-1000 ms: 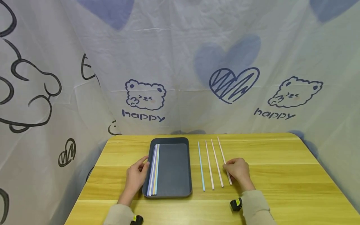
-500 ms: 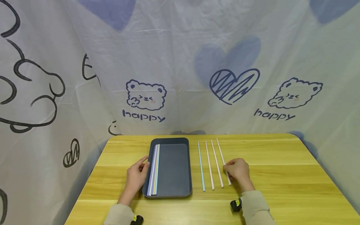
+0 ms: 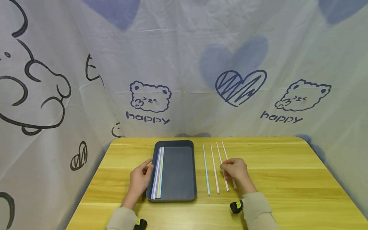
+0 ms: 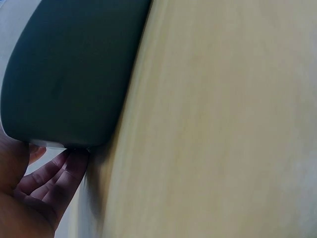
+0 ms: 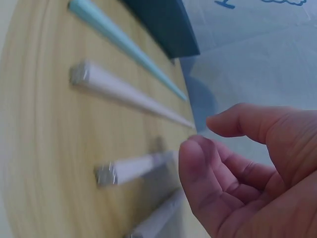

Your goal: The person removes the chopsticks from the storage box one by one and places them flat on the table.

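Observation:
My left hand touches the left rim of a dark grey tray with thumb and fingertips; the left wrist view shows its fingers against the tray wall. Several chopsticks in purple, white, yellow and light blue lie side by side along the tray's left inside. To the right of the tray, a light blue chopstick and pale pink ones lie spaced apart on the table. My right hand hovers over the second chopstick from the right, its thumb and index finger apart with nothing between them.
The wooden table reaches back to a printed cloth hanging behind it and along the sides. The rightmost pale chopstick passes partly under my right hand. Each wrist wears a small black camera.
My right hand has let go of the rightmost chopstick and moved left over its neighbour. That chopstick lies tilted slightly less than before. The left hand and the tray have stayed put.

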Tool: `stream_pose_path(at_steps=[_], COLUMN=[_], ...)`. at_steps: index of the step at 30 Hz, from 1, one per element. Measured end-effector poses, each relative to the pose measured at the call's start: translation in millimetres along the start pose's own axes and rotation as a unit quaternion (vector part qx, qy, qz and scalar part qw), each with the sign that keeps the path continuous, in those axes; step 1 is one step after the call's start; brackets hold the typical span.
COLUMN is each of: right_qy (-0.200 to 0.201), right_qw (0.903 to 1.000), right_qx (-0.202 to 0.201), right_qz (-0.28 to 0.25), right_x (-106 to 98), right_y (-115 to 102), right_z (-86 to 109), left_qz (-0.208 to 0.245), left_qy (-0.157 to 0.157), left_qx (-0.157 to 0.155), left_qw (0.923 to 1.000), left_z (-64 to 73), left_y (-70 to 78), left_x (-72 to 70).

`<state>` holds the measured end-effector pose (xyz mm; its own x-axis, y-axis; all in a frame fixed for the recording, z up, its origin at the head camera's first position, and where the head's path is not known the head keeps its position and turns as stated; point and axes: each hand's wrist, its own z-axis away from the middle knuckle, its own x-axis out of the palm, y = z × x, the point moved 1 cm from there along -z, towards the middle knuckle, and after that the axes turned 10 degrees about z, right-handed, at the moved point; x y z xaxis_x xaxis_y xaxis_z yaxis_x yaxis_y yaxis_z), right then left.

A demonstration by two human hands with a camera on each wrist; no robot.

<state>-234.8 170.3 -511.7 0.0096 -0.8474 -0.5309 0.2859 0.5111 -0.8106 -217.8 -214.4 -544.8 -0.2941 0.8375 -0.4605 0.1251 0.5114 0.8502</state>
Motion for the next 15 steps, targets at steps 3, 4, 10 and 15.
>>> stream_pose_path(at_steps=[3, 4, 10, 15], right_qy=[-0.015, -0.019, -0.052, -0.079], right_qw=[0.9993, 0.9988, 0.9957, 0.9927], right_qx=[0.011, 0.014, 0.007, -0.001], right_qz=[-0.032, -0.043, -0.076, -0.092], right_x=[6, 8, 20, 29], right_y=[-8, -11, -26, -36], right_z=[1.0, 1.5, 3.2, 4.4], left_qz=[-0.002, -0.001, 0.003, 0.006], left_qy=[0.003, 0.003, 0.0, 0.002], left_qx=[0.007, 0.009, -0.001, -0.004], left_qw=[1.0, 1.0, 1.0, 1.0], left_z=[0.5, 0.8, 0.3, -0.6], left_y=[-0.6, -0.4, -0.5, -0.7], left_x=[0.6, 0.7, 0.8, 1.3])
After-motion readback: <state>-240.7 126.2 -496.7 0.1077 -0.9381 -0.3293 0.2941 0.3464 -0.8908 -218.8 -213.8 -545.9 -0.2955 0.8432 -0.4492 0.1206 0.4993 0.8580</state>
